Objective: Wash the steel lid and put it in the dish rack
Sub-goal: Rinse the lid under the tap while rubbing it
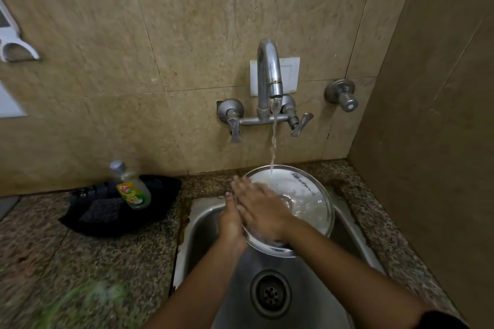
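Observation:
The round steel lid (pixel 307 195) is held tilted over the steel sink (pixel 203 224), under water running from the tap (pixel 270 72). My left hand (pixel 231 222) grips the lid's left rim from the side. My right hand (pixel 260 207) lies flat on the lid's wet inner face, fingers spread and pointing up-left. Water splashes across the lid. The lid's lower left part is hidden behind my hands. No dish rack is in view.
A black tray (pixel 160 211) on the granite counter at the left holds a dish soap bottle (pixel 132 187) and a dark scrub pad (pixel 103 209). The sink drain (pixel 270 293) lies below the lid. A second valve (pixel 343 96) sticks out of the wall at right. A side wall stands close on the right.

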Action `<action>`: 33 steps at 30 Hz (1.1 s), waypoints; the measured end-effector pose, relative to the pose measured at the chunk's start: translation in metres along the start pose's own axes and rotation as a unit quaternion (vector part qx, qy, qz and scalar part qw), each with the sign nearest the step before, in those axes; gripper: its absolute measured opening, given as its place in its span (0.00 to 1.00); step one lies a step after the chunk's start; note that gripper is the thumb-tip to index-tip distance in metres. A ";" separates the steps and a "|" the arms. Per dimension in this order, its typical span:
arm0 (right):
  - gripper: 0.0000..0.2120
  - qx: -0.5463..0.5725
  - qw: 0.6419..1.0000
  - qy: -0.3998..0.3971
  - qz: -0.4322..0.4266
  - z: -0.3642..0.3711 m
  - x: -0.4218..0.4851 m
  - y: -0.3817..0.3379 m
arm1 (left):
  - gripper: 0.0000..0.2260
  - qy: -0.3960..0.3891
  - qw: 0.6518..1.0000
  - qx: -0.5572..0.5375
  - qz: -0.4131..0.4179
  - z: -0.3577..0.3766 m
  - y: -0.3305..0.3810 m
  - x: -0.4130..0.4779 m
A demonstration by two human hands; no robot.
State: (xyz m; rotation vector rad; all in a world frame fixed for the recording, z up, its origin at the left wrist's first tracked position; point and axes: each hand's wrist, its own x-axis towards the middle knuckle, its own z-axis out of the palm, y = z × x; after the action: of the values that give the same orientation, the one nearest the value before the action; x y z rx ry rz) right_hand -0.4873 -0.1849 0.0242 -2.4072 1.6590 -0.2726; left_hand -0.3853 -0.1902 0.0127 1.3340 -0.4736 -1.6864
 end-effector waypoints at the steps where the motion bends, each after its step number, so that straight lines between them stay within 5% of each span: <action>1: 0.28 0.014 0.999 -0.023 -0.033 0.000 -0.013 -0.009 | 0.25 -0.005 1.000 -0.005 -0.001 -0.003 0.003 0.002; 4: 0.28 0.003 0.996 -0.062 -0.070 -0.005 -0.064 -0.005 | 0.30 0.025 1.000 0.000 -0.011 -0.020 0.005 0.015; 11: 0.34 -0.086 0.982 0.059 0.159 -0.013 -0.043 0.064 | 0.26 0.035 0.999 0.026 0.006 -0.024 -0.011 0.014; 14: 0.33 -0.051 0.989 0.070 0.123 -0.004 0.000 0.040 | 0.26 0.029 0.999 0.039 -0.004 -0.013 -0.007 -0.003; 20: 0.29 -0.007 0.994 -0.061 -0.086 0.003 -0.047 -0.004 | 0.29 0.023 1.000 0.009 -0.006 -0.019 0.003 0.004; 28: 0.32 -0.097 0.980 0.030 0.169 -0.005 -0.049 0.073 | 0.24 0.041 0.998 0.046 0.010 -0.018 -0.012 -0.005; 33: 0.32 -0.041 0.997 0.026 0.052 0.002 0.001 0.029 | 0.24 0.009 0.998 0.066 -0.001 -0.006 -0.006 -0.018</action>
State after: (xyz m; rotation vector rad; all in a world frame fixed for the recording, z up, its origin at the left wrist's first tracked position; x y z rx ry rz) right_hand -0.5121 -0.1953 0.0143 -2.3803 1.8462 -0.2564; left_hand -0.3818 -0.1711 0.0161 1.4435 -0.5807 -1.6679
